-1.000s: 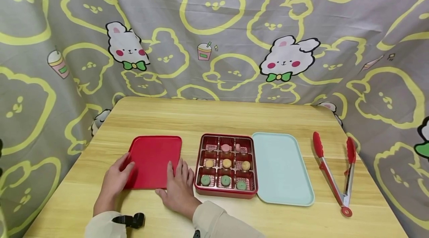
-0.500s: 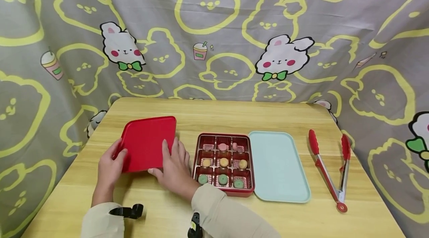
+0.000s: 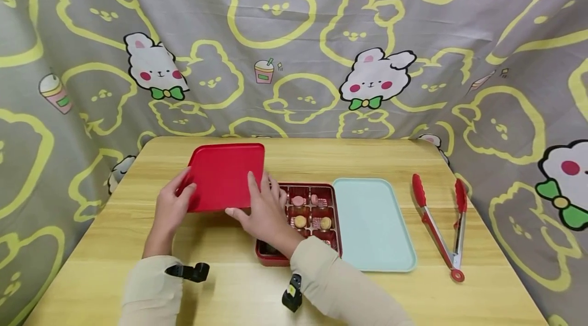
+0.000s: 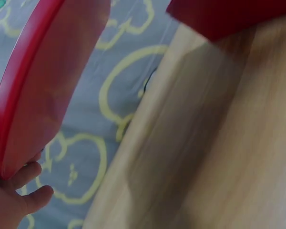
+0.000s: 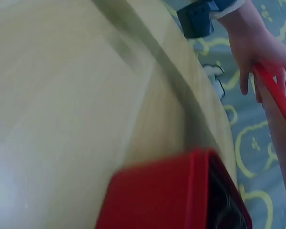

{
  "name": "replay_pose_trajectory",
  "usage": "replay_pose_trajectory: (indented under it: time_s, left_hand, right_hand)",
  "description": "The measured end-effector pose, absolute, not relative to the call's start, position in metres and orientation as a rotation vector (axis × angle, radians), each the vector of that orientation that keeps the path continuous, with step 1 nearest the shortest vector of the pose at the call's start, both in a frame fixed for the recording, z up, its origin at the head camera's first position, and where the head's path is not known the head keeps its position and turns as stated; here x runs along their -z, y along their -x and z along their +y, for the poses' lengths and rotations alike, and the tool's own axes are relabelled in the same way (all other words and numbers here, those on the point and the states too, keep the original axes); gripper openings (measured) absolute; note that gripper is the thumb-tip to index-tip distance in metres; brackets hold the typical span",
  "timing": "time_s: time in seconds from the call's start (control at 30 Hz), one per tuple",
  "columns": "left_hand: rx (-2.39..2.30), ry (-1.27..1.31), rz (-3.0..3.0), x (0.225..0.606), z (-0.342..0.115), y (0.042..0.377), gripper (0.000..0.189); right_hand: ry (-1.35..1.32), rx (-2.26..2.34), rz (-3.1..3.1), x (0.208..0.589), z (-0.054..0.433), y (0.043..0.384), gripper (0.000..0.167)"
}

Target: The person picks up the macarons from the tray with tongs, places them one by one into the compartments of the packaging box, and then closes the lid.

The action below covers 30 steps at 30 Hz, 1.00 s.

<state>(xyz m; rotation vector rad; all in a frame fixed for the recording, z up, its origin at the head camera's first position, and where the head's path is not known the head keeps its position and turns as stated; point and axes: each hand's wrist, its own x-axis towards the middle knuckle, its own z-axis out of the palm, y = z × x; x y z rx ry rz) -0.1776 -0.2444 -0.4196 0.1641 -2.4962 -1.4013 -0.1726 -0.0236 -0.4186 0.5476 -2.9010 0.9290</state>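
Note:
A square red lid (image 3: 225,177) hangs tilted above the table, its shadow falling below. My left hand (image 3: 172,206) grips its left edge, and my right hand (image 3: 265,216) holds the right edge with fingers over the top. In the left wrist view the lid (image 4: 47,81) shows its raised rim and underside. Just right of the lid stands a dark red box (image 3: 274,261) with a divided insert, partly hidden by my right hand and forearm. Pink macarons (image 3: 297,201) and yellow macarons (image 3: 300,222) sit in its compartments; the front row is mostly covered.
A pale blue tray (image 3: 373,226) lies against the box's right side. Farther right, red-tipped tongs (image 3: 437,231) lie spread on the wooden table (image 3: 220,290). A patterned curtain (image 3: 294,50) hangs behind the table and along its sides.
Both hands have raised the red lid off the table and carried it away from me, then rightward, until its right edge overlaps the box in the head view. The view has shifted slightly.

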Motion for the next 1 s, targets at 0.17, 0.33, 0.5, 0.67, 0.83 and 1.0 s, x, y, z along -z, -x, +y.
replay_pose_trajectory:
  time_s: [0.17,0.33,0.5,0.67,0.83,1.0]
  left_hand:
    - [1.431,0.004,-2.499,0.418,-0.223,0.190,0.049]
    - [1.442,0.134,-2.538,0.411,-0.206,0.200,0.050]
    - [1.587,0.249,-2.522,0.407,-0.188,0.208,0.052]
    - [1.660,0.322,-2.480,0.404,-0.177,0.213,0.055]
    - [1.674,0.385,-2.470,0.399,-0.166,0.218,0.060]
    - [1.612,0.411,-2.557,0.396,-0.157,0.219,0.074]
  right_hand:
    - [-0.499,-0.961,-2.888,0.418,0.004,0.181,0.094]
    - [-0.405,-1.067,-2.834,0.415,0.026,0.187,0.095]
    - [-0.329,-1.203,-2.726,0.411,0.045,0.193,0.094]
    - [-0.283,-1.278,-2.674,0.412,0.058,0.198,0.094]
    - [-0.227,-1.299,-2.648,0.410,0.070,0.203,0.093]
    - [-0.170,-1.346,-2.623,0.404,0.080,0.208,0.093]
